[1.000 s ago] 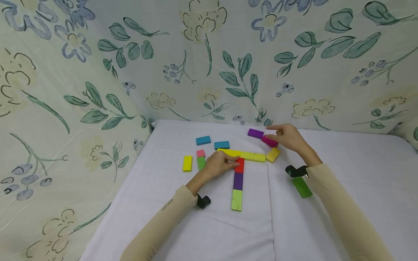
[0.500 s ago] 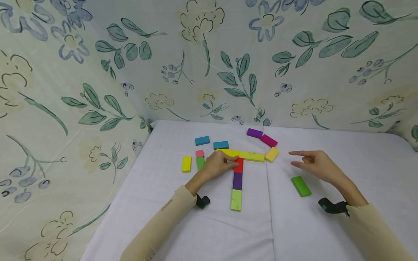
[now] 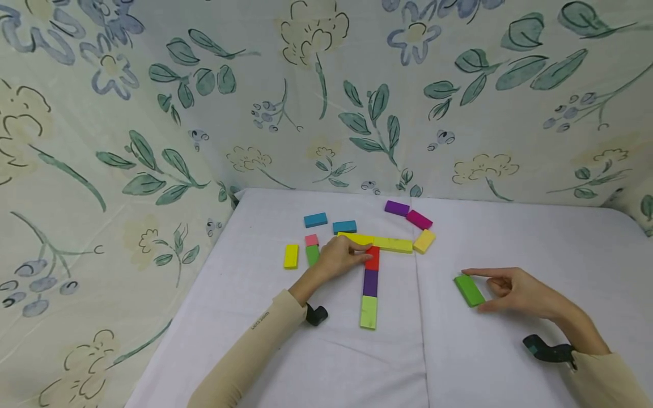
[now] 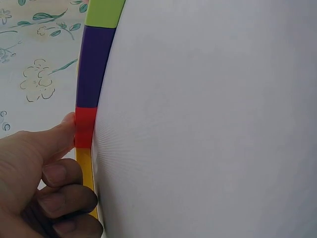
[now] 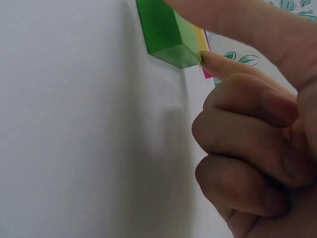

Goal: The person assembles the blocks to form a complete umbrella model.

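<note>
My left hand (image 3: 335, 259) holds the red block (image 3: 373, 259) with thumb and index finger, its other fingers curled in the left wrist view. A dark purple block (image 3: 370, 283) and a light green block (image 3: 368, 313) continue the row toward me. Two yellow blocks, one at left (image 3: 357, 238) and one at right (image 3: 394, 245), form a crossbar at the row's far end. On the right, my right hand (image 3: 525, 292) pinches a green block (image 3: 469, 290) by its ends between index finger and thumb. The right wrist view shows that block (image 5: 166, 34) partly covered by the thumb.
Behind the crossbar lie a purple block (image 3: 397, 208), a magenta block (image 3: 419, 219) and two blue blocks, one of them (image 3: 316, 220) farther left. A pale orange block (image 3: 424, 241) is at the crossbar's right end. More blocks, including a yellow one (image 3: 291, 256), lie left on the white cloth.
My right hand has come from the magenta block at the back, moving right and toward me, and now grips the green block. My left hand stays at the red block.
</note>
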### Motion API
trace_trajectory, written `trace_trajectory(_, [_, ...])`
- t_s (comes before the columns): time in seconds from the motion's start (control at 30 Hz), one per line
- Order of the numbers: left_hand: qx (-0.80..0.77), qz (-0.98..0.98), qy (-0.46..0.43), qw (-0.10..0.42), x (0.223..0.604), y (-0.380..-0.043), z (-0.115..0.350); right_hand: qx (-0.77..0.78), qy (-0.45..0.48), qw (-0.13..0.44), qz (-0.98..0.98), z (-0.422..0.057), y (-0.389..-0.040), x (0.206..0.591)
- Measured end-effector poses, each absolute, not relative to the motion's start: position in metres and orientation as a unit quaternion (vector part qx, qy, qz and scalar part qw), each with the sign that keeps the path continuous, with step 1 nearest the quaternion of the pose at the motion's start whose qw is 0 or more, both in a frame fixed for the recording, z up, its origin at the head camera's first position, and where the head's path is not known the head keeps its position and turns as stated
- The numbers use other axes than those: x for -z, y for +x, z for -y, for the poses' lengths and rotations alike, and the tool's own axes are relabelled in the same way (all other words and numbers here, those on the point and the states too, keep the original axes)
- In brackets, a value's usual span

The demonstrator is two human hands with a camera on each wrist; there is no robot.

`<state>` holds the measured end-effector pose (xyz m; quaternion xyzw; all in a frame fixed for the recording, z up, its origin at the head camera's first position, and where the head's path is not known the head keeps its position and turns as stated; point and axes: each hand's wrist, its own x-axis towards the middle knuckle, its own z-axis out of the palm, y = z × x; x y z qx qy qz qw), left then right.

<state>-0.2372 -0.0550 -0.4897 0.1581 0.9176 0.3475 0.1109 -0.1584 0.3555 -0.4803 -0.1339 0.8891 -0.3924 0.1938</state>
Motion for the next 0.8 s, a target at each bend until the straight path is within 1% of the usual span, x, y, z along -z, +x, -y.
trace_trajectory(0.23, [-0.348, -0.917, 0.161, 0.112, 0.49, -0.237, 0.056, 0.37, -0.13, 0.187, -0.9, -0.348, -0.161, 0.483])
trace_trajectory(0.33, [-0.348, -0.916, 0.162, 0.111, 0.49, -0.237, 0.056, 0.364, -0.133, 0.175, -0.905, -0.344, -0.164, 0.484])
trace_trajectory(0.57, [-0.35, -0.916, 0.161, 0.111, 0.491, -0.238, 0.056, 0.361, -0.153, 0.126, -0.911, -0.335, -0.168, 0.482])
trace_trajectory(0.8, [-0.351, -0.915, 0.163, 0.111, 0.492, -0.238, 0.056, 0.359, -0.152, 0.114, -0.914, -0.325, -0.173, 0.481])
